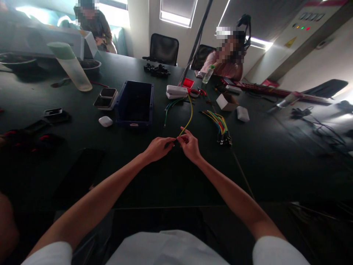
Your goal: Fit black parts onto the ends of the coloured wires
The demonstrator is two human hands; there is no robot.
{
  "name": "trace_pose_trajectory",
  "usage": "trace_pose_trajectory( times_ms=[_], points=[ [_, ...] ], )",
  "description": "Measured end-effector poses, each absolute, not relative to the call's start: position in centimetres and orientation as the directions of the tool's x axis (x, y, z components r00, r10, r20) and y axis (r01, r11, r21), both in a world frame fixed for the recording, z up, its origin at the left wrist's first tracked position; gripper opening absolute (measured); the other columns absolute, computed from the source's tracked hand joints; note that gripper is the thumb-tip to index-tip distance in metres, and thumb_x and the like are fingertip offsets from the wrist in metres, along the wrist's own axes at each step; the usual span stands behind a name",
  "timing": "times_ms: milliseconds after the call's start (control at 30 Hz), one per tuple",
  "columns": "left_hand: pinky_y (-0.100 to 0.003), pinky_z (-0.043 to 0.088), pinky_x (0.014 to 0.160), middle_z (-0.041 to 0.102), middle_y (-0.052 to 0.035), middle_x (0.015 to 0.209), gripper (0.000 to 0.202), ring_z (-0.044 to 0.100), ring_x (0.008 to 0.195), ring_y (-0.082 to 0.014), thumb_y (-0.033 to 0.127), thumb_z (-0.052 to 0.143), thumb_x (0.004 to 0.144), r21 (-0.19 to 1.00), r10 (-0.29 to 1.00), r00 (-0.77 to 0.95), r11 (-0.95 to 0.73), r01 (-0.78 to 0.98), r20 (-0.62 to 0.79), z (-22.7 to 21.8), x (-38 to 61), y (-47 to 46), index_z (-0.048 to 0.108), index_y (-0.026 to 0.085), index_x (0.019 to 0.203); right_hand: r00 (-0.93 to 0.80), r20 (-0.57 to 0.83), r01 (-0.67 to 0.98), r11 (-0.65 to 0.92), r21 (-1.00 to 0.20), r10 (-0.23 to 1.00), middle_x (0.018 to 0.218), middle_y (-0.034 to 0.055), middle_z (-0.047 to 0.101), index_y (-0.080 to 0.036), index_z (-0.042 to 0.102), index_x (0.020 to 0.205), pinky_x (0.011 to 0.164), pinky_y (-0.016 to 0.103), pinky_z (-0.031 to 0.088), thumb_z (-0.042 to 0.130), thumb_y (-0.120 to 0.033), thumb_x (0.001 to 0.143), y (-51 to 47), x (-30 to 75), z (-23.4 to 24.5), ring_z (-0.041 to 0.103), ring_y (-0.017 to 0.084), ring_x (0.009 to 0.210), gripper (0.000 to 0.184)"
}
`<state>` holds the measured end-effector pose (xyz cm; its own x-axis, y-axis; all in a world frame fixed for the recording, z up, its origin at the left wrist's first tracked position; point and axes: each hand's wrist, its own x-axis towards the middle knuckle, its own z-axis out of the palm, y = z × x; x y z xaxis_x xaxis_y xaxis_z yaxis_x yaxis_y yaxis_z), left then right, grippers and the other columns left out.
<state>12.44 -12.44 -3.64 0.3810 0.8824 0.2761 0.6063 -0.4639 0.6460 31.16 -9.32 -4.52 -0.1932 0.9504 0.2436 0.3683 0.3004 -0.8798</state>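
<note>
My left hand [158, 148] and my right hand [189, 145] meet over the dark table [275, 158], fingers pinched together on the near end of a yellow-green wire [189, 117]. A small dark piece sits between the fingertips at that end; I cannot make out what it is. The wire curves away from my hands toward a white box [176, 91]. A bundle of coloured wires with black ends [219, 125] lies just right of my right hand. A green wire [168, 109] lies to the left of the yellow one.
A blue bin [135, 105] stands ahead left, with a white earbud case [105, 121] and small trays [106, 98] beside it. A tall plastic cup [70, 66] is far left. White boxes [227, 102] and a bottle [207, 74] sit near a seated person [226, 60]; another person [95, 25] sits far left.
</note>
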Motion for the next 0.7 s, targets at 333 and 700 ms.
trace_pose_trajectory(
  times_ms=[333,700],
  points=[
    [-0.027,0.049,0.063,0.074,-0.0039,0.092,0.031,0.067,0.068,-0.0156,0.025,0.052,0.092,0.599,0.864,0.433,-0.494,0.631,0.257,-3.2,12.2,-12.8,0.066,0.024,0.12,-0.19,0.234,0.425,0.295,-0.856,0.954,0.077,0.0016,0.067,-0.018,0.053,0.137,0.062,0.029,0.049,0.059,-0.036,0.085,-9.6,31.9,-4.2,0.06,0.015,0.062,0.055],
    [-0.025,0.048,0.059,0.073,-0.0051,0.091,0.028,0.063,0.066,-0.0135,0.025,0.051,0.091,0.625,0.868,0.417,-0.487,0.611,0.269,-3.2,12.0,-12.7,0.07,0.02,0.111,-0.14,0.276,0.49,0.308,-0.815,0.951,0.074,-0.0006,0.064,-0.019,0.054,0.136,0.062,0.028,0.049,0.058,-0.036,0.085,-9.1,34.5,-2.7,0.057,0.014,0.059,0.054]
  ],
)
